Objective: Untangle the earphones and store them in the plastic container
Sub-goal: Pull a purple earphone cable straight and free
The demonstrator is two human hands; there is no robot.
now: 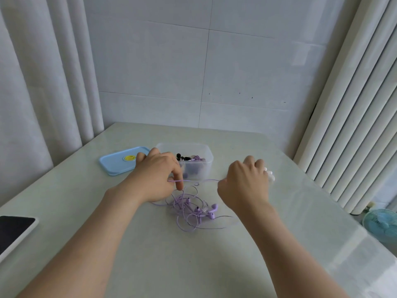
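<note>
The left hand [156, 177] has its grip pinched on a purple cord [202, 180] stretched across to the right hand [245, 186], whose grip is curled round it (something white shows past the knuckles). The tangled earphones [194, 210] lie on the counter [150, 254] below, near the plastic container [206, 171].

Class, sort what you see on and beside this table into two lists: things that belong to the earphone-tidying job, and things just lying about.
Job in hand: purple earphones; plastic container; blue lid; left hand and right hand, both holding the cable.

Lying about: dark-screened device; small fan; curtain.
</note>
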